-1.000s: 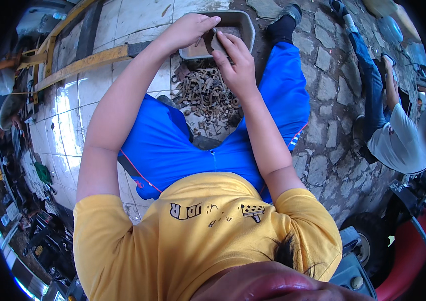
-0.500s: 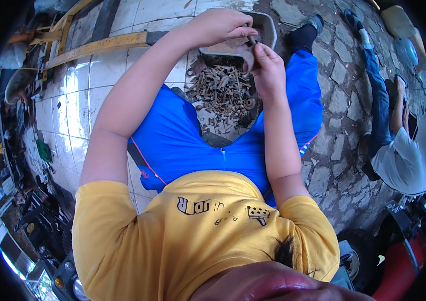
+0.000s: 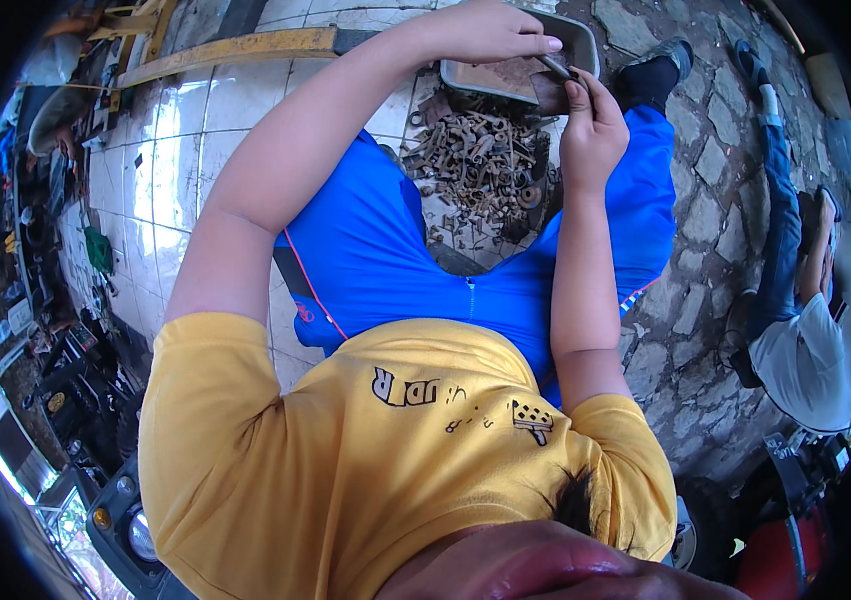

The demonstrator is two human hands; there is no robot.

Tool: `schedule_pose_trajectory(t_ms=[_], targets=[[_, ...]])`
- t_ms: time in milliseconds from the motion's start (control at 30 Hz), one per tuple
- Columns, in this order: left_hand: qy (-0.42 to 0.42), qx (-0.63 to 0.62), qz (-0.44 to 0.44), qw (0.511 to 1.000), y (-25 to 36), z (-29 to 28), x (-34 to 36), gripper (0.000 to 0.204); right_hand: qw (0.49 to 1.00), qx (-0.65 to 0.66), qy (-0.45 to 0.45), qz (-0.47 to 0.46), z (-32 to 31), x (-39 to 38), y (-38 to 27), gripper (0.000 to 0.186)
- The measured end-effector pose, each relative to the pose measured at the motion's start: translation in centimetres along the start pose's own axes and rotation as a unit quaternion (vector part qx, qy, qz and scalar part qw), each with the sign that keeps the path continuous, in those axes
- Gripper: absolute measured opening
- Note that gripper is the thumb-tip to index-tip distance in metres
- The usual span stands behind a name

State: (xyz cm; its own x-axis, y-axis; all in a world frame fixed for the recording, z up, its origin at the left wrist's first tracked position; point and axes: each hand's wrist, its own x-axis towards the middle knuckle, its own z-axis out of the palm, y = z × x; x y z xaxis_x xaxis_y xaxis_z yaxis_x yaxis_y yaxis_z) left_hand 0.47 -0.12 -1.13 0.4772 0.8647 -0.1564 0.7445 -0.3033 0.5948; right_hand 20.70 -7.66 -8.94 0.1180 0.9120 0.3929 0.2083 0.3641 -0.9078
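Observation:
Both my hands meet over a grey basin [image 3: 597,62] that holds brownish liquid. Thumb and fingers of my left hand [image 3: 495,32] pinch one end of a slim dark metal rod [image 3: 555,67]. The fingers of my right hand [image 3: 591,130] are closed at the rod's other end. Beside the right fingertips hangs a brownish, flat piece [image 3: 549,94] that looks like a rag; how it is held is partly hidden. Below the basin, between my legs, lies a heap of small used metal parts [image 3: 475,165], bolts and rings among them.
A yellow beam [image 3: 235,55] stretches across the white tiles at the left. Rough stone paving [image 3: 710,140] lies to the right, where another person [image 3: 800,350] sits. Vehicle parts stand at the lower left and lower right. A green cloth [image 3: 98,248] lies at the left.
The view has shifted, so the basin and heap appear farther right. The brownish piece no longer curves down from my right fingers as before. Both hands stay on the rod.

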Motion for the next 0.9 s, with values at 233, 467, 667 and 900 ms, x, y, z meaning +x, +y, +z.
schedule_pose_trajectory(t_ms=[233,467,667,900], targets=[[0.055,0.142,0.187,0.971,2.0,-1.7,-0.8,0.034,0.777,0.483,-0.069,0.398,-1.0,0.0,2.1,0.027],[0.109,0.094,0.109,0.983,-1.6,2.0,1.3,0.041,0.95,0.225,-0.017,0.216,0.0,-0.4,1.0,0.021],[-0.016,-0.131,-0.01,0.991,-0.3,0.8,0.2,0.048,0.998,-0.032,0.016,-0.046,-0.3,-0.1,0.6,0.021],[0.004,0.024,0.045,0.999,2.5,-0.6,-0.8,0.045,0.854,0.428,-0.037,0.294,-0.9,0.2,1.1,0.03]])
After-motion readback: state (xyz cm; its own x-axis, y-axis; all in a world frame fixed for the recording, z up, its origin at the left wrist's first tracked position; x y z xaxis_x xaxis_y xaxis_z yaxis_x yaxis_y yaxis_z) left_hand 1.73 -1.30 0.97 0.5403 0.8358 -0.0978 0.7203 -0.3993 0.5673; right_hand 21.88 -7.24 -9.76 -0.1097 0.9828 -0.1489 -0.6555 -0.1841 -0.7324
